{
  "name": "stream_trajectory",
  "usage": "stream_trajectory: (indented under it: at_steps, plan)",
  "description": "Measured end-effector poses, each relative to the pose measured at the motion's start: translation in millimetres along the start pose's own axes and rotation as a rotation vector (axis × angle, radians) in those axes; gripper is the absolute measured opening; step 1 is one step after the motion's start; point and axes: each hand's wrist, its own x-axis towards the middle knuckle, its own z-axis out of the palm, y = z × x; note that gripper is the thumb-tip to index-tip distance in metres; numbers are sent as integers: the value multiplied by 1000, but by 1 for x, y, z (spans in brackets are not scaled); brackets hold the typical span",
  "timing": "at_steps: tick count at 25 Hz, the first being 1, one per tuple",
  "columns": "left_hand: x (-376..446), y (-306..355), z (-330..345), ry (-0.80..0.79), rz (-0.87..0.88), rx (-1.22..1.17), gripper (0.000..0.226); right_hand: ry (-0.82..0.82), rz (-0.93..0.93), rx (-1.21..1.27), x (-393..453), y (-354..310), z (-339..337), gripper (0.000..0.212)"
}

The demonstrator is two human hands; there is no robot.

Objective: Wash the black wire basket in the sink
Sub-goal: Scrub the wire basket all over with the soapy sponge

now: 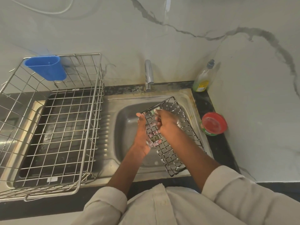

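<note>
Black wire basket [172, 140], the only one of its kind here, is held tilted over the steel sink [129, 120], its long side running from near the tap down toward the sink's front rim. White suds cling to several of its wires. Two bare hands work on it. The left hand [142, 133] is closed around the basket's left edge, with fingers showing through the mesh from beneath. The right hand [165, 120] lies on top of the mesh, fingers curled around a small pale green scrubber [154, 112] pressed against the upper rim. One chrome tap [149, 75] stands behind the bowl. To the left, one large steel dish rack [53, 127] sits over the draining side, with a single blue plastic holder [47, 67] hooked on its back wall. On the dark counter to the right stand one bottle of green dish liquid [203, 78] in the corner and one round tub with a red lid [213, 123] nearer the front.
</note>
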Motion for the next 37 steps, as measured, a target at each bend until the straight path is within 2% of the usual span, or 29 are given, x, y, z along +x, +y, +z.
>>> stream_trajectory:
  at_steps: [3,5,6,8,9,10,11,12,14,16,18,19,20,22,23,25,27,31,33,35,37]
  plan:
    - [4,-1,0,-27,28,3,107,-86,-9,237,-4,-4,-6,10]
    - [5,-3,-1,-23,29,-10,107,-5,18,241,1,-4,-9,8]
    - [6,-5,-2,-22,27,-14,109,73,11,149,7,-6,-12,10]
    - [3,-6,0,-47,36,-18,114,60,75,302,11,-14,-12,29]
    - [1,-5,2,-61,43,-10,115,35,2,138,10,-13,-9,40]
    - [0,-4,4,-67,42,-4,114,-15,-43,205,11,-15,-11,43]
    - [0,-3,7,-72,37,2,113,-5,-32,359,12,-11,-11,33]
    - [0,-2,8,-77,32,2,113,23,-83,369,12,-15,-9,20]
    - [1,-2,9,-64,27,4,114,115,23,505,0,-10,-3,7]
    - [1,-6,5,-26,22,11,113,109,98,475,0,-11,-7,9]
    - [1,-8,0,-22,20,24,109,81,43,260,9,-11,-13,9]
    - [2,-8,0,-35,24,24,105,3,-6,194,8,-11,-16,8]
    - [1,-8,1,-46,25,18,100,-20,15,284,14,-12,-13,6]
    - [1,-6,3,-53,30,32,92,-28,156,628,11,-20,-10,7]
    - [2,-6,4,-46,31,46,90,-22,189,703,9,-23,-11,8]
    - [4,-6,4,-36,36,70,92,-50,124,712,-1,-21,-13,10]
    - [8,-7,1,-33,32,59,94,-10,-14,491,-6,-12,-19,8]
    - [13,-8,-1,-45,15,6,94,224,-632,-553,3,15,-24,10]
    - [17,-10,-2,-27,21,18,92,175,-841,-880,3,24,-19,9]
    - [25,-16,-5,-15,39,-2,88,19,-1009,-1137,10,36,-15,9]
    - [28,-20,-6,-9,40,-5,89,-19,-1049,-1252,12,34,-20,10]
